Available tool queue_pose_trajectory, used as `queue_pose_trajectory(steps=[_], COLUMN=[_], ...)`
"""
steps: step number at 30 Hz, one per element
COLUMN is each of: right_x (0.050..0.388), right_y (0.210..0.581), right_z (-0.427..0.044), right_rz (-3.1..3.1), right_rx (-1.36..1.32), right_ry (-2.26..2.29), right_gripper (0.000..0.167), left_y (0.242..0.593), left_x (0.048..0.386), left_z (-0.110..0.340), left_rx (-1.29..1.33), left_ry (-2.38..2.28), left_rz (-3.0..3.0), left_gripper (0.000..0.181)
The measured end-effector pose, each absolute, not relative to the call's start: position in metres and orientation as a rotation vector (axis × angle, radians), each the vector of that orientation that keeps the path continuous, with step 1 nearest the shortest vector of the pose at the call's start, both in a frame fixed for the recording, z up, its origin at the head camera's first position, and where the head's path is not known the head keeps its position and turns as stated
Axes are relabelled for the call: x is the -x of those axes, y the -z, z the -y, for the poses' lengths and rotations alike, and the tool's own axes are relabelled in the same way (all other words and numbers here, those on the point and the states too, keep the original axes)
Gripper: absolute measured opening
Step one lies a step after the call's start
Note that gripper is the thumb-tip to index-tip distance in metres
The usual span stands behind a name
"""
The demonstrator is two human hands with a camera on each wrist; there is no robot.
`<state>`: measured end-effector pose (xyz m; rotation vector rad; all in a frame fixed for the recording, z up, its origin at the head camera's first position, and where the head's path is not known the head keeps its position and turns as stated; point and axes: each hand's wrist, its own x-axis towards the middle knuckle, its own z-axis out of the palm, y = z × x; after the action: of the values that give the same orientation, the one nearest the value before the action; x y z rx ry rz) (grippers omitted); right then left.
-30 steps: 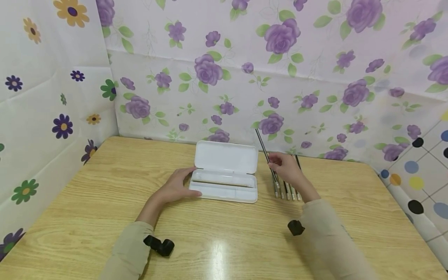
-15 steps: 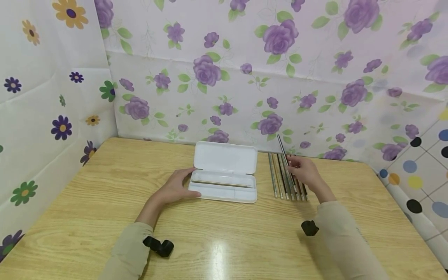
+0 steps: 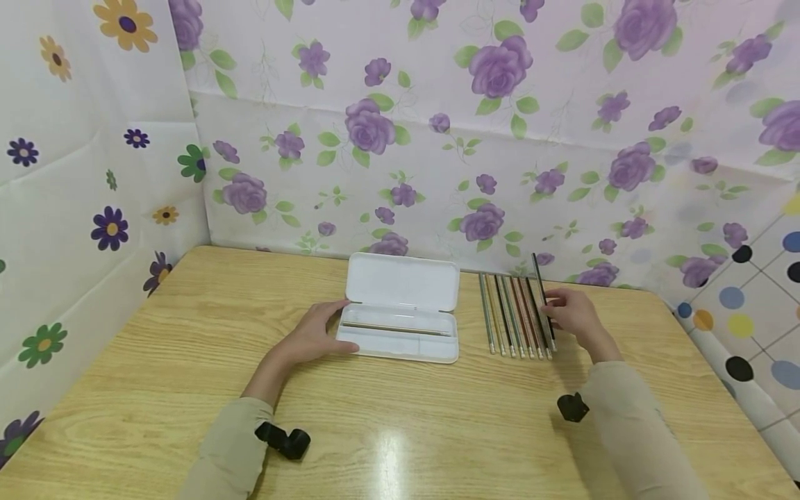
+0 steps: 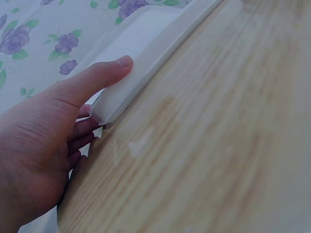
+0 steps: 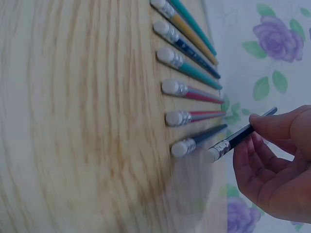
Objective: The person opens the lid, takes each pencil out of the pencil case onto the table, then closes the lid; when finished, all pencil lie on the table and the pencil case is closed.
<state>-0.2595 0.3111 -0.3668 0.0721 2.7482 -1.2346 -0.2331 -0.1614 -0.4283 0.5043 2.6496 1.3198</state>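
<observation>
Head view: pinching a slim black pencil with a white eraser [image 5: 238,137] between right-hand [image 3: 573,316] thumb and fingers, far end raised, just right of a row of multicoloured white-eraser pencils [image 3: 513,316] on the yellowish wood-grained table [image 3: 375,403]. With left hand [image 3: 310,335], gripping the left end of an open white rectangular case [image 3: 403,281], containing one thin brown pencil [image 3: 395,328] laid lengthwise.

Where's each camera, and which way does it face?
Head: worn on the head, facing forward and down at the table, box and pencils; left hand, right hand and sleeves show.
Left wrist: on that wrist, facing the box's end; left hand shows.
Right wrist: on that wrist, facing the pencils' erasers; right hand shows, pinching a dark pencil.
Head and left wrist share the box.
</observation>
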Motion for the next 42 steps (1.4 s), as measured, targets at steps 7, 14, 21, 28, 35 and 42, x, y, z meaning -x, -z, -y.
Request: queue_pose_trajectory(steps=[7,14,21,28,35,42], right_x=[0.257,0.256,0.258,0.259,0.258,0.260], right_y=[0.375,0.386,0.390,0.393,0.395,0.395], right_z=[-0.323,-0.329,-0.328,-0.327,-0.329,-0.332], right_rz=[-2.738,-2.744,-2.754,-2.794,-2.799,-2.742], right_rx=[-0.117,-0.153,-0.157,-0.162,-0.158,-0.162], right_ry=[1.206,1.146,1.140,1.100,1.091,1.157], right_gripper=[0.047,0.047,0.045,0.042,0.043,0.045], left_y=[0.428,0.428,0.427,0.429,0.430,0.430], left_x=[0.233,0.233,0.233,0.233,0.234,0.234], left_z=[0.162,0.162,0.161,0.161,0.161,0.162], left_rx=[-0.513,-0.514,-0.510,-0.515,-0.517,-0.531], left_ry=[-1.328,-1.340,-1.347,-1.340,-1.335,-1.330], left_rz=[-2.651,-2.644,-2.638,-2.642,-2.649,-2.661], left_gripper=[0.095,0.095,0.095,0.096,0.097,0.095])
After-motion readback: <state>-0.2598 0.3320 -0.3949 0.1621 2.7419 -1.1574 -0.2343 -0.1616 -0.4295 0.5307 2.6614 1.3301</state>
